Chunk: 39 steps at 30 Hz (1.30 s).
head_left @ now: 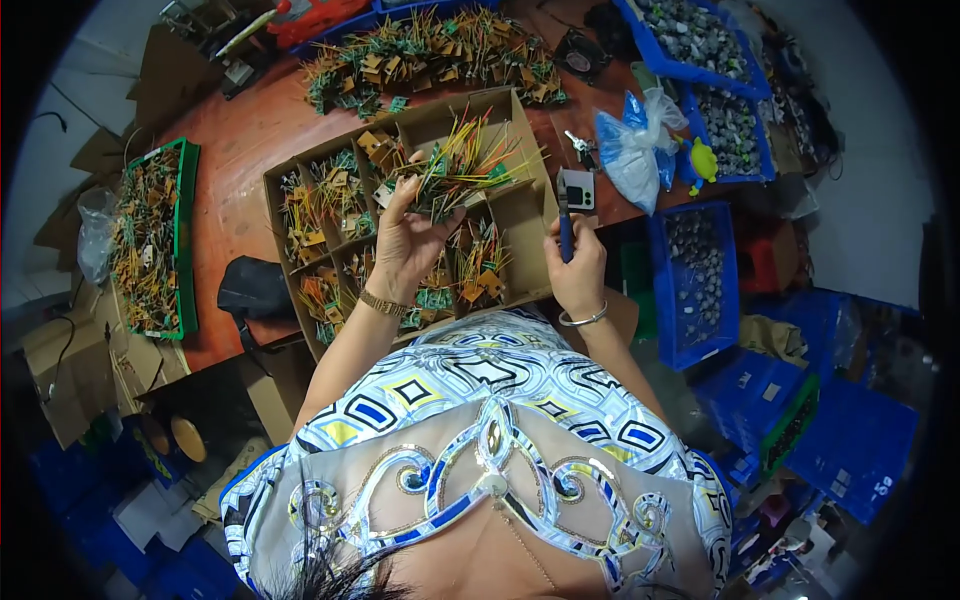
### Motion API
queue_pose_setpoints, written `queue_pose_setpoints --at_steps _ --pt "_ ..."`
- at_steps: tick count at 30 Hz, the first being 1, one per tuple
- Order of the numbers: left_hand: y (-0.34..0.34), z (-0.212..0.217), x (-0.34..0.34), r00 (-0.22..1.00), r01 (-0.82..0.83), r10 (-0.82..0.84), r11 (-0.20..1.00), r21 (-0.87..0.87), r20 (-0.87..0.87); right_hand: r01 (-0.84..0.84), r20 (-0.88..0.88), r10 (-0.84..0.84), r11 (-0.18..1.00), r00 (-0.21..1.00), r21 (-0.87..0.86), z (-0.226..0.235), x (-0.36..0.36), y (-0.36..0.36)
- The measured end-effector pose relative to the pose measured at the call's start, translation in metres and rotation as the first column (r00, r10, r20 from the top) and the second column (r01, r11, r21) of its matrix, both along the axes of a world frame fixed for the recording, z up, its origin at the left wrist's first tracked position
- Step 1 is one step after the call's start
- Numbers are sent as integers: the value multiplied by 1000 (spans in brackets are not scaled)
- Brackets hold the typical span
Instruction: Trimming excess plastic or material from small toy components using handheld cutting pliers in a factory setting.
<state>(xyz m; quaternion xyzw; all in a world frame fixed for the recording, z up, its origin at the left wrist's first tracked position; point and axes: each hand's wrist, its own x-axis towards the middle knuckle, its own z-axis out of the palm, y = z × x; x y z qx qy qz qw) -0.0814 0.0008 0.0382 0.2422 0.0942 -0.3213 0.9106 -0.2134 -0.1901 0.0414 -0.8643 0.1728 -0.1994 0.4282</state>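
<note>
My left hand (412,235) is closed around a bunch of small green circuit boards with red, yellow and green wires (460,170). It hovers over a divided cardboard box (527,235), whose compartments hold more wired boards (320,195). My right hand (577,262), near the box's right edge, grips a slim tool with a dark blue handle (566,232). The tool points away from me; its grey tip (563,185) is too small to identify. A phone (579,194) lies just beyond that hand on the table.
Wired boards form a long heap (430,60) at the back of the red table (240,130). A green tray (186,240) of boards stands left, beside a black bag (258,290). Blue bins (735,290) with small parts line the right, near a plastic bag of white material (637,150).
</note>
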Motion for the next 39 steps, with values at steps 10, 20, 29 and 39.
queue_pose_setpoints --at_steps 10,20,29,39 --pt "-28 25 -43 979 122 -105 988 -94 174 -170 334 194 980 922 -101 43 28 43" --pt "-20 36 -28 952 296 -292 954 38 -95 -405 317 351 906 881 122 28 23 31" --pt "-27 31 -29 987 147 -157 958 248 21 -327 201 299 936 933 128 49 20 24" --pt "-26 28 -32 872 77 -176 971 227 457 -246 122 223 942 967 229 83 25 25"
